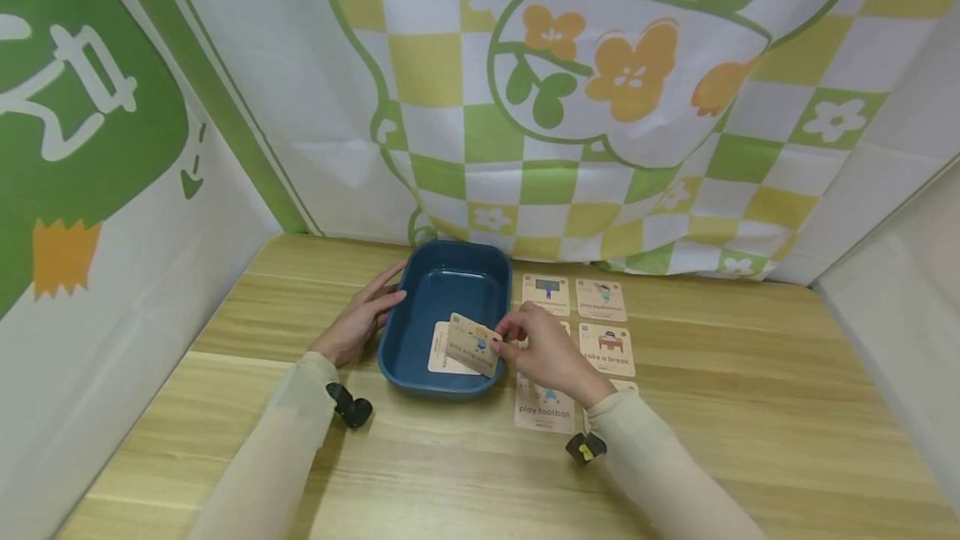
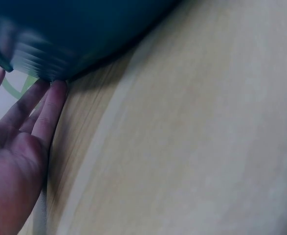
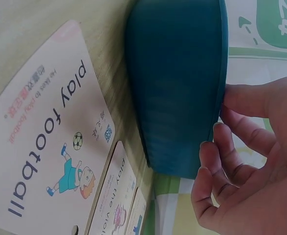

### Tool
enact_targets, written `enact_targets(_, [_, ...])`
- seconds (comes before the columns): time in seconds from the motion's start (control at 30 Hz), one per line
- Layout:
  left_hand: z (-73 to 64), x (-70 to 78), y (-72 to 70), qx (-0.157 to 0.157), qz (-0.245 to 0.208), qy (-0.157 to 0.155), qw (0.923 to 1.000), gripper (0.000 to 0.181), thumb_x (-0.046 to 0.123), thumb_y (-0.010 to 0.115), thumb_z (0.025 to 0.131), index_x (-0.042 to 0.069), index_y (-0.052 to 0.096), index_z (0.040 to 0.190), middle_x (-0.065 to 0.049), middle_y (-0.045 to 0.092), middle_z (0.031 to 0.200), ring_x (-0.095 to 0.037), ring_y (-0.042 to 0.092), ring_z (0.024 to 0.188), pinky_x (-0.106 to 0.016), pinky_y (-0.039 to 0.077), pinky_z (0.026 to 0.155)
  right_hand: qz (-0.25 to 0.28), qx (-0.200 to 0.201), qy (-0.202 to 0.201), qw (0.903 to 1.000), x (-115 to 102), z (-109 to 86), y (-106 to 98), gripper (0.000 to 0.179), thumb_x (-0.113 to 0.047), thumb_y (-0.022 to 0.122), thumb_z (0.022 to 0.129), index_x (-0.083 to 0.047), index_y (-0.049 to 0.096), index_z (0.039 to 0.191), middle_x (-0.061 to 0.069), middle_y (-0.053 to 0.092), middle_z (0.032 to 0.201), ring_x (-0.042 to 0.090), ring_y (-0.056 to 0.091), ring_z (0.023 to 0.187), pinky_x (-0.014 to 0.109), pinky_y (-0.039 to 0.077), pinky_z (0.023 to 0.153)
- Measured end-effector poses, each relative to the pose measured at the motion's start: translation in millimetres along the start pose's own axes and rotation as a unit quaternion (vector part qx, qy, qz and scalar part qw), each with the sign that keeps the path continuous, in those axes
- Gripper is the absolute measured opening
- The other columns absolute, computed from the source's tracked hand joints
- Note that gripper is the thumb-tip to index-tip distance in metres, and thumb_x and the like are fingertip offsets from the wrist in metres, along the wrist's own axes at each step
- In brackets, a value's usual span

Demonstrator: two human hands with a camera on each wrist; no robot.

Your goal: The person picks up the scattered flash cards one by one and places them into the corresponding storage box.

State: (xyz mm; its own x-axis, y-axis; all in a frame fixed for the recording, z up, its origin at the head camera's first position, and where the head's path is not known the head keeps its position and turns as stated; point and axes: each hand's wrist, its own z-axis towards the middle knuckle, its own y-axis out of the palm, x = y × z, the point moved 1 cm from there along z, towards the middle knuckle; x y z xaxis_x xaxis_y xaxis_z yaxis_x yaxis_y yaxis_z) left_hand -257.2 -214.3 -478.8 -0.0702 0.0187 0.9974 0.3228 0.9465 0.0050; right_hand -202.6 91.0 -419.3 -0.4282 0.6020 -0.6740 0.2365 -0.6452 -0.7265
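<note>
Head view: what is seen around the work, from the largest down?

A patterned cloth (image 1: 427, 69) is hung behind the wooden table (image 1: 750, 407). On the table, a blue box (image 1: 465, 297) is set with its long axis running away from the person.

How are the hands placed?

The box's left wall is touched by the left hand (image 1: 360, 325), its fingers extended rather than clenched. By the right hand (image 1: 546, 350), a held card (image 1: 471, 344) is pinched.

What is blocked?

Of the cards laid right of the box, "take a break" (image 1: 606, 350) is left in view, while "play football" (image 1: 546, 415) and others are partly covered by the right hand and forearm.

And the pinched card?

It is held over the box's near right part, above another card (image 1: 439, 352) lying inside; whether they are touching cannot be told. It is tilted, its printed face turned toward the head camera, its longer visible edges slanted from upper left to lower right, its right edge gripped.
</note>
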Motion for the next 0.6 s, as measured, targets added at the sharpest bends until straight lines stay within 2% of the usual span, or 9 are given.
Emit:
enact_targets(0.17, [0.7, -0.6, -0.5, -0.002, -0.003, 0.0, 1.0, 0.063, 0.024, 0.05, 0.108, 0.024, 0.02, 0.164, -0.024, 0.027, 0.16, -0.041, 0.039, 0.14, -0.027, 0.046, 0.1, -0.012, 0.002, 0.003, 0.9999, 0.4, -0.1, -0.2, 0.005, -0.016, 0.076, 0.093, -0.011, 0.074, 0.092, 0.003, 0.054, 0.085, 0.017, 0.049, 0.08, 0.033, 0.042, 0.073])
enact_targets(0.37, [0.8, -0.8, -0.2, 0.0, -0.008, 0.001, 1.0, 0.063, 0.022, 0.05, 0.108, 0.023, 0.021, 0.164, -0.024, 0.028, 0.16, -0.041, 0.039, 0.14, -0.026, 0.046, 0.099, -0.022, 0.006, 0.003, 0.9997, 0.1, -0.2, -1.0, 0.016, -0.016, 0.079, 0.09, -0.006, 0.074, 0.101, 0.003, 0.055, 0.085, 0.017, 0.049, 0.08, 0.033, 0.043, 0.073])
enact_targets(0.6, [0.8, -1.4, 0.0, 0.002, -0.01, -0.001, 0.9999, 0.063, 0.023, 0.05, 0.108, 0.024, 0.021, 0.164, -0.024, 0.027, 0.16, -0.041, 0.039, 0.14, -0.025, 0.046, 0.1, -0.023, 0.009, -0.002, 0.9997, 0.3, -0.9, -1.8, 0.019, -0.016, 0.081, 0.089, -0.005, 0.073, 0.102, 0.004, 0.056, 0.085, 0.019, 0.051, 0.081, 0.033, 0.044, 0.073])
